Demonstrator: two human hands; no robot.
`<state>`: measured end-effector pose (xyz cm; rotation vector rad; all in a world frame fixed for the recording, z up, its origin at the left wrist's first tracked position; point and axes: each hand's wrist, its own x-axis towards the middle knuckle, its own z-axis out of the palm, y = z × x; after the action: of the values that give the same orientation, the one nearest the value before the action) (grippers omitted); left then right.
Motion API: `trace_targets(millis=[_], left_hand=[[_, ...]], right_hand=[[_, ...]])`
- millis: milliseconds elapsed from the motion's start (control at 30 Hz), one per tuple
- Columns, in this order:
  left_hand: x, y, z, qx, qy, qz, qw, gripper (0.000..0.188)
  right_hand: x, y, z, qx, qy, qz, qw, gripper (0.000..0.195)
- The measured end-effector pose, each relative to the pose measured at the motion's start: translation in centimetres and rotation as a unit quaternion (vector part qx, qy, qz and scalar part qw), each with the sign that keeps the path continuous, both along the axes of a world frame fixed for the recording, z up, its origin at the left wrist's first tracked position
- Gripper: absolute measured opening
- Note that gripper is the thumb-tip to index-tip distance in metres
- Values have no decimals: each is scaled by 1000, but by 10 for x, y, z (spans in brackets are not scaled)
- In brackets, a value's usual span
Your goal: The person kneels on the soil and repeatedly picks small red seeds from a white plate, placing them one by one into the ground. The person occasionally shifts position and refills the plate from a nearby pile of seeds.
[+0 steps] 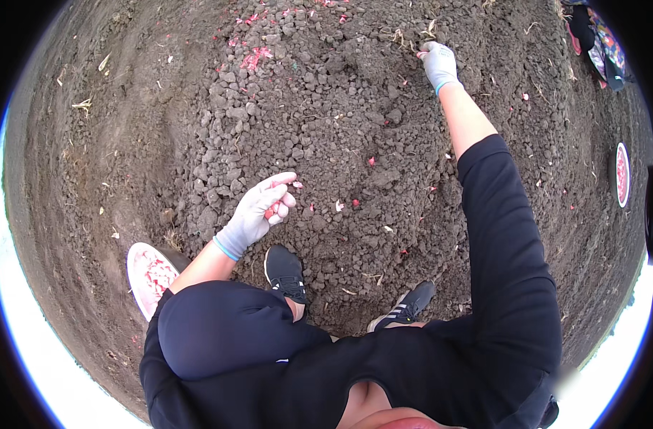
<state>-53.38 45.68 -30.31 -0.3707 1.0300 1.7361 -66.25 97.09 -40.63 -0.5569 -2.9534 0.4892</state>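
My left hand (254, 212), in a pale glove with pink-stained fingers, curls around several small red-pink pieces (272, 210). They look like dyed cloves or small bulbs, partly hidden by the fingers. It hovers over the crumbly soil in front of my left shoe (286, 273). Stretched far forward, my gloved right hand (440, 61) is low at the ground beside some dry plant stalks (398, 36). Pink shows at its fingertips; whether that is a held piece or stained glove is unclear. Loose pink pieces, one a red piece (371, 161), lie scattered on the soil between the hands.
A pale basin (135, 263) of pink pieces stands left of my leg. Another basin (618, 201) with similar contents is at the far right. Part of another person in a floral garment (608, 43) shows top right. Red-pink flakes (256, 58) lie ahead among clods.
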Motion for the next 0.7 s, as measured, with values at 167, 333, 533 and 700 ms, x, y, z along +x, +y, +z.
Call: trace_targets(millis=[167, 333, 533, 700], left_hand=[[-1, -21, 2, -66, 2, 37, 997, 41], [-12, -24, 4, -119, 14, 15, 993, 39], [-11, -21, 21, -74, -44, 49, 995, 36], [-8, -21, 12, -7, -82, 68, 994, 33]], right_hand=[[-52, 0, -37, 188, -55, 75, 978, 19], [-82, 29, -76, 187, -36, 6, 982, 22], [-89, -6, -51, 146, -56, 70, 985, 29], [-19, 17, -34, 188, -34, 125, 973, 43]])
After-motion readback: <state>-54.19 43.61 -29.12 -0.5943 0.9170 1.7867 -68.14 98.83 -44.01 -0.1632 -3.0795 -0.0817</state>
